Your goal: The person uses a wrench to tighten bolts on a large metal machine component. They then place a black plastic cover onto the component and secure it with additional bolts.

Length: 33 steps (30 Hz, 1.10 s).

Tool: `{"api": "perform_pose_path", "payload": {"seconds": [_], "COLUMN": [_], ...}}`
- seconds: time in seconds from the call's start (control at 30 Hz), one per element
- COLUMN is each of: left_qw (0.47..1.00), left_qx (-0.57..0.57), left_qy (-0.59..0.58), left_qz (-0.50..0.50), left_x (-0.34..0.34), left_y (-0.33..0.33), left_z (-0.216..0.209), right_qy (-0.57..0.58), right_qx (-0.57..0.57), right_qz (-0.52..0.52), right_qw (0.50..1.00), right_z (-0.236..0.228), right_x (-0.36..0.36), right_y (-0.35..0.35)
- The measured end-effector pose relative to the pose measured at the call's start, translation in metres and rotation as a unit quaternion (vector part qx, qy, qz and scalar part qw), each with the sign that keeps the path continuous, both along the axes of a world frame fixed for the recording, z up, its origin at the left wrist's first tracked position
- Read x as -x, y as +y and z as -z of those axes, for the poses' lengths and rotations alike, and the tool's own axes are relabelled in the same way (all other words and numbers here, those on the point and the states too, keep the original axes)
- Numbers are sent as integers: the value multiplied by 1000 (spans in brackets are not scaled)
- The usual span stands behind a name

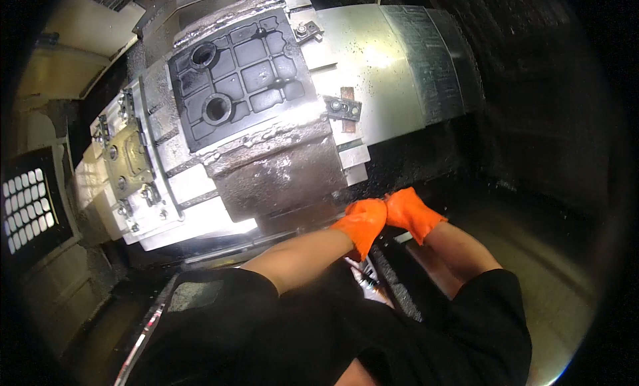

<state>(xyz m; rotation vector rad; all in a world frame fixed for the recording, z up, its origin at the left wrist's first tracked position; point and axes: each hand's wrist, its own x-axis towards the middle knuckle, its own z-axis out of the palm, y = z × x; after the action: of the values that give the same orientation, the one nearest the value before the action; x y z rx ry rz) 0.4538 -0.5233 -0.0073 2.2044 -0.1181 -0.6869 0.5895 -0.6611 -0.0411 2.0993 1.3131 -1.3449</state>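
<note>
Both my hands wear orange gloves and meet just in front of a large metal casting (276,179). My left hand (364,221) is closed, its knuckles against the right glove. Beside it, my right hand (411,211) is also curled closed. Whatever the two hands may hold is hidden by the gloves. The casting's top carries a dark ribbed face (243,76) with two round holes, the nearer one a round bore (217,109). A bolted clamp (343,108) sits at the casting's right side, and another clamp (307,31) is farther back.
A smaller brownish plate (128,158) is bolted to a fixture on the left. Shiny metal covers (379,66) extend to the right of the casting. A grid of bright cells (28,209) shows at the far left. Dark machine walls (552,86) enclose the right side.
</note>
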Motion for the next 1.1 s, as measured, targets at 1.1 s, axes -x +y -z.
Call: {"api": "perform_pose_path", "payload": {"seconds": [1.1], "left_qw": [987], "left_qx": [-58], "left_qy": [85], "left_qz": [-124], "left_x": [-26], "left_y": [-44], "left_z": [85], "right_qy": [-102], "right_qx": [-17], "right_qz": [-73], "right_qw": [992], "right_z": [-14], "right_x": [-24], "right_y": [36]}}
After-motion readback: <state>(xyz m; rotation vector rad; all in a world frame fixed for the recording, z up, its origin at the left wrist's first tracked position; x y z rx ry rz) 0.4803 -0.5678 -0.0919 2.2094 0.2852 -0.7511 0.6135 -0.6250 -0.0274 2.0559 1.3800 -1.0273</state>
